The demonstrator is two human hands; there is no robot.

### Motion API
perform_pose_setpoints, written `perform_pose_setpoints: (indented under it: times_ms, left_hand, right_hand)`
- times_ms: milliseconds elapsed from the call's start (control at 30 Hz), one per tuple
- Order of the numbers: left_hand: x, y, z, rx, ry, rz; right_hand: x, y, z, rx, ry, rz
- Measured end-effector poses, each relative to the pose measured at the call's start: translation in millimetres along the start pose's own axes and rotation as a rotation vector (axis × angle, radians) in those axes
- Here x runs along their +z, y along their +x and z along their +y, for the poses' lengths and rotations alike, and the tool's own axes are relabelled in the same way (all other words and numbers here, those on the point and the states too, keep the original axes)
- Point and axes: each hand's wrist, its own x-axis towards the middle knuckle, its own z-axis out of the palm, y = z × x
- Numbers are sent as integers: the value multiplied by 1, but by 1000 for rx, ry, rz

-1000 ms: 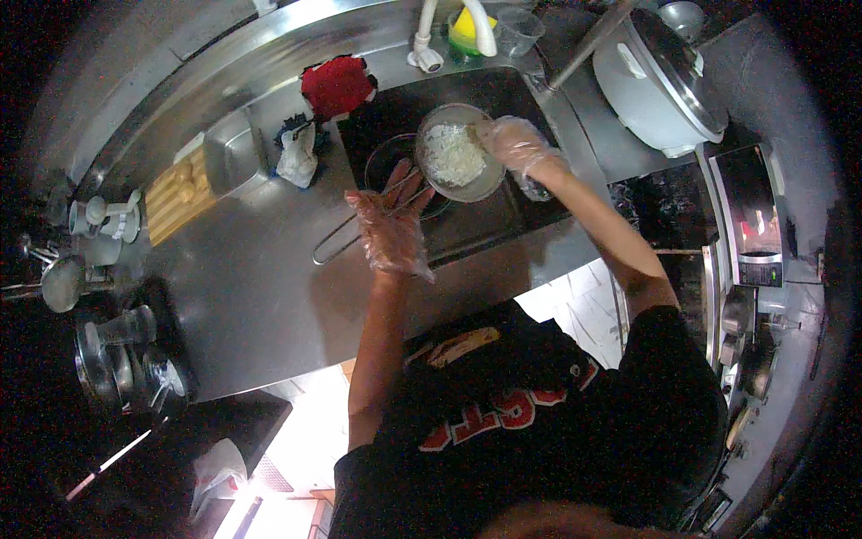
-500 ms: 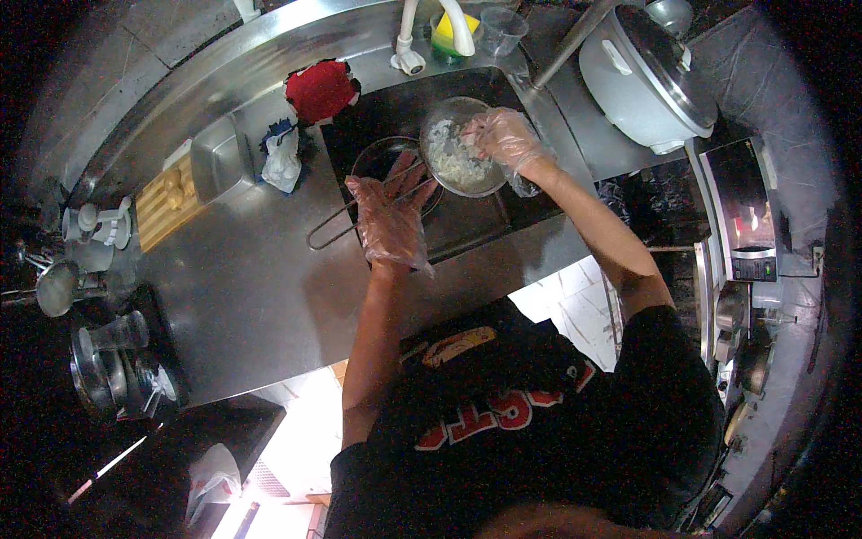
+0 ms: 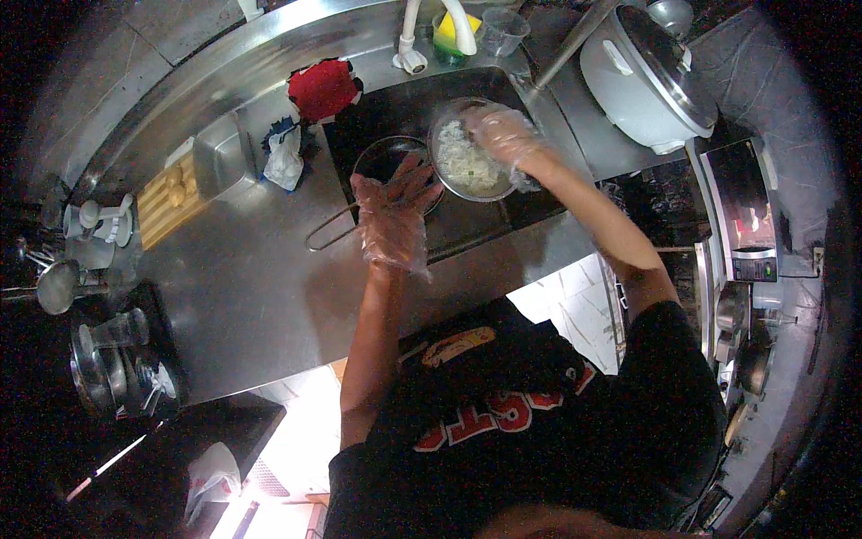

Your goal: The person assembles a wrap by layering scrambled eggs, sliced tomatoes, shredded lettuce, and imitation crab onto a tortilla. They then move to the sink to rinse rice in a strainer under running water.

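Observation:
A round bowl (image 3: 476,191) with white, rice-like grains (image 3: 469,160) in it sits over the dark sink (image 3: 467,235). My right hand (image 3: 505,136), in a clear plastic glove, reaches into the bowl from its right side. Motion blurs its fingers, and their tips are partly hidden. To the left of the bowl, my gloved left hand (image 3: 395,211) lies over a round strainer (image 3: 366,162) with a long wire handle (image 3: 328,235). Its fingers are spread, the tips close to the bowl's left rim; whether they touch it I cannot tell.
A faucet (image 3: 410,54) rises behind the sink, near a yellow sponge (image 3: 460,25) in a container. A red cloth (image 3: 323,90), metal tray (image 3: 224,154) and wooden board (image 3: 166,211) are on the left. A large white lidded pot (image 3: 633,94) stands right.
The bowl has shifted slightly right. My right hand has moved a little within it, exposing more of the white grains. My left hand stays nearly in place, its fingers slightly more spread.

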Motion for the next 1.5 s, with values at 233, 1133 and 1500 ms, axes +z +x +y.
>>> perform_pose_setpoints:
  times_ms: [233,1133,1500]
  left_hand:
    - [-4,2,11,113,151,12]
    - [3,-5,-3,47,55,100]
    - [19,-7,5,1,1,127]
  right_hand:
    - [1,-18,-18,-244,258,-14]
    - [-25,-5,-13,-8,332,339]
    - [-34,-14,-11,-64,470,254]
